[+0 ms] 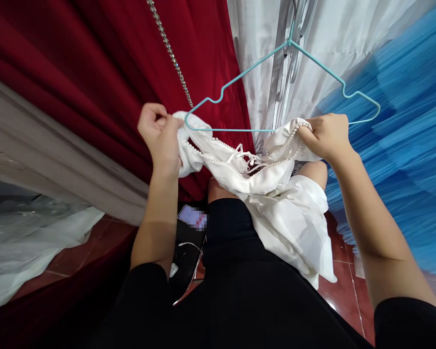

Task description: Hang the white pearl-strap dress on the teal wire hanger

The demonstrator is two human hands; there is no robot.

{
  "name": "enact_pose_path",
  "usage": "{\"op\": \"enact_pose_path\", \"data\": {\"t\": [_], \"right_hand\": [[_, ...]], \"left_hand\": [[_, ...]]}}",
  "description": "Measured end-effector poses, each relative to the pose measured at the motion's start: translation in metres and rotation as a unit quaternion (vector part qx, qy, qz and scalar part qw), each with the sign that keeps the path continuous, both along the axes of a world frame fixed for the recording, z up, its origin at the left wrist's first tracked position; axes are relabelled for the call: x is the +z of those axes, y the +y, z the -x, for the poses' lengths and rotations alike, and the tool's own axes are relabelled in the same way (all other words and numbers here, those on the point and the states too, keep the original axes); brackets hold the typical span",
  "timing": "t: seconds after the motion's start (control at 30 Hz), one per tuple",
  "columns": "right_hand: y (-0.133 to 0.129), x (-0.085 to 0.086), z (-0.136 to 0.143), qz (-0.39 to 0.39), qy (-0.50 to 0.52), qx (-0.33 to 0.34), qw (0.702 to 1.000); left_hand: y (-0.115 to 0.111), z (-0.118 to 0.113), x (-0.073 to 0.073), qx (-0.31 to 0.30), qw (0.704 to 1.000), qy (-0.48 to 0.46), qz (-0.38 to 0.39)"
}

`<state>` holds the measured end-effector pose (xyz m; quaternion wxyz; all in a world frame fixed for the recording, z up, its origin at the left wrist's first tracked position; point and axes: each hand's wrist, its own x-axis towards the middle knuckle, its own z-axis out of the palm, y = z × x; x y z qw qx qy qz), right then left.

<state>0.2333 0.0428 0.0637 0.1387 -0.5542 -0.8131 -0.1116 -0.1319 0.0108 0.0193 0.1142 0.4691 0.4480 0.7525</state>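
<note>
A white dress with pearl-beaded edges and thin lacing ties hangs between my two hands, its lower part draped over my leg. My left hand is closed on the dress's left sleeve or shoulder, near the left end of a light-blue hanger. That end of the hanger lies against the white cloth. On the other side, my right hand grips the beaded edge, its fingers wrapped round the fabric. The hanger's right end passes behind or above this hand, and its hook runs up out of view.
Red cloth with a beaded strand hangs at upper left. Blue tulle fills the right side, beside white curtains. A phone lies on a black surface by my left forearm. Red tiles cover the floor.
</note>
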Motion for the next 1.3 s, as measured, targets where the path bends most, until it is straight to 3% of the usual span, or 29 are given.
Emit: {"op": "enact_pose_path", "data": {"t": [0.17, 0.3, 0.43, 0.5, 0.6, 0.67, 0.73, 0.8, 0.87, 0.93, 1.07, 1.2, 1.3], "right_hand": [[-0.004, 0.0, -0.001, -0.005, 0.009, 0.01, 1.0], [-0.008, -0.003, 0.0, -0.019, 0.026, 0.024, 0.999], [-0.007, -0.007, 0.003, -0.023, 0.026, 0.016, 0.999], [-0.004, -0.009, 0.003, -0.027, 0.033, 0.014, 0.999], [-0.001, -0.013, -0.001, -0.036, 0.034, 0.046, 0.998], [-0.004, -0.018, -0.009, -0.057, 0.039, 0.097, 0.993], [-0.01, -0.027, -0.021, -0.11, 0.064, 0.121, 0.984], [-0.017, -0.039, -0.038, -0.204, 0.113, 0.076, 0.97], [-0.022, -0.049, -0.057, -0.315, 0.17, -0.027, 0.933], [-0.022, -0.051, -0.075, -0.356, 0.231, -0.098, 0.9], [-0.016, -0.03, -0.098, -0.27, 0.355, -0.125, 0.886], [-0.006, 0.01, -0.101, -0.274, 0.345, -0.201, 0.875], [0.003, 0.034, -0.089, -0.298, 0.327, -0.15, 0.884]], "left_hand": [[0.032, -0.02, 0.052, -0.019, 0.977, 0.196, -0.084], [0.029, -0.065, 0.071, -0.042, 0.954, 0.285, -0.081], [0.008, -0.11, 0.06, -0.013, 0.928, 0.359, -0.103], [0.002, -0.128, 0.043, -0.048, 0.898, 0.437, -0.027], [0.002, -0.148, 0.018, -0.065, 0.821, 0.557, 0.108], [0.003, -0.155, 0.011, -0.038, 0.789, 0.596, 0.146], [0.001, -0.158, 0.014, -0.028, 0.78, 0.604, 0.162], [-0.003, -0.159, 0.021, -0.04, 0.775, 0.605, 0.178], [-0.006, -0.158, 0.028, -0.052, 0.767, 0.611, 0.189], [-0.006, -0.155, 0.031, -0.049, 0.759, 0.621, 0.192], [-0.002, -0.148, 0.031, -0.039, 0.743, 0.636, 0.204], [-0.003, -0.145, 0.037, -0.068, 0.737, 0.64, 0.208], [-0.005, -0.145, 0.04, -0.07, 0.733, 0.641, 0.219]]}}
